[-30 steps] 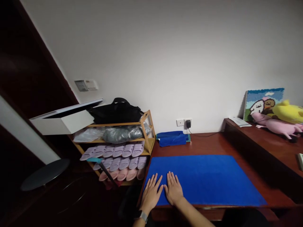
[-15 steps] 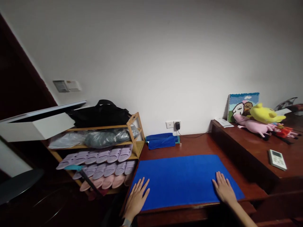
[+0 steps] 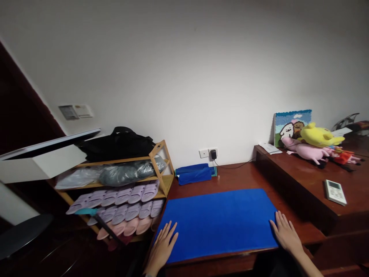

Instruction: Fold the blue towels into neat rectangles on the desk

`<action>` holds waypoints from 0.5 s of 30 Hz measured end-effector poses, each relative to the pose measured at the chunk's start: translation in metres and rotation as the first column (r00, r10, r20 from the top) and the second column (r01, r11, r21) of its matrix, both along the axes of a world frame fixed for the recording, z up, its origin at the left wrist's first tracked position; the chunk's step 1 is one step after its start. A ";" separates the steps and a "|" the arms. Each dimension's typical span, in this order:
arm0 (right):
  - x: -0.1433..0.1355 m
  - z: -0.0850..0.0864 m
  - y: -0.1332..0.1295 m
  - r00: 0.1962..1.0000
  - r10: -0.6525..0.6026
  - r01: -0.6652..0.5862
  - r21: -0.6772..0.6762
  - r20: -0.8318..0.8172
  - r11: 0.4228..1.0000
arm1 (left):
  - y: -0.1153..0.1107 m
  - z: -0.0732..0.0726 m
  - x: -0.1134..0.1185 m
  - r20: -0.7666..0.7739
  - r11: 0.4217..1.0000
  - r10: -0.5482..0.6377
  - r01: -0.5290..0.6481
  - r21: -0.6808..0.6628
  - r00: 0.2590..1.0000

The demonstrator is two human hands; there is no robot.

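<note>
A blue cloth lies spread flat on a reddish-brown wooden table. My left hand rests palm down on its left front corner, fingers stretched out. Over the right edge of the cloth lies my right hand, flat with fingers extended, partly on the bare wood. Neither hand grips anything. Behind the cloth, against the wall, sits a rolled blue cloth bundle with a teal edge.
Left of the table stands a wooden rack with purple slippers, a black bag and a white box. On the raised right surface are plush toys, a picture and a white remote-like device. A black plug sits in the wall.
My right hand has slid right to the cloth's right edge, where the front right corner now looks covered. The left hand stays on the left side. The view has shifted slightly.
</note>
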State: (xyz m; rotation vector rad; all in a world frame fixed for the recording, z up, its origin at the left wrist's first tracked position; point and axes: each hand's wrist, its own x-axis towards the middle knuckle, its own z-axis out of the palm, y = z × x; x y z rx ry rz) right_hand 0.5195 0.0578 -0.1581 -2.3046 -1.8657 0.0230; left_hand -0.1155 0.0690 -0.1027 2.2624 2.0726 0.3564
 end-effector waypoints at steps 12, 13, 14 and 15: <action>-0.246 0.097 0.079 0.904 0.372 -0.370 0.052 -0.212 0.928 | 0.098 0.033 0.014 -0.042 0.992 0.014 -0.009 0.128 0.999; -0.277 0.103 0.089 0.882 0.407 -0.415 0.018 -0.238 0.910 | 0.110 0.033 0.018 -0.059 0.993 0.020 -0.013 0.121 0.998; -0.303 0.107 0.100 0.860 0.441 -0.457 -0.002 -0.258 0.890 | 0.121 0.032 0.020 -0.076 0.994 0.027 -0.019 0.106 0.997; -0.325 0.107 0.109 0.839 0.469 -0.494 -0.025 -0.276 0.869 | 0.129 0.029 0.021 -0.088 0.996 0.036 -0.029 0.083 0.995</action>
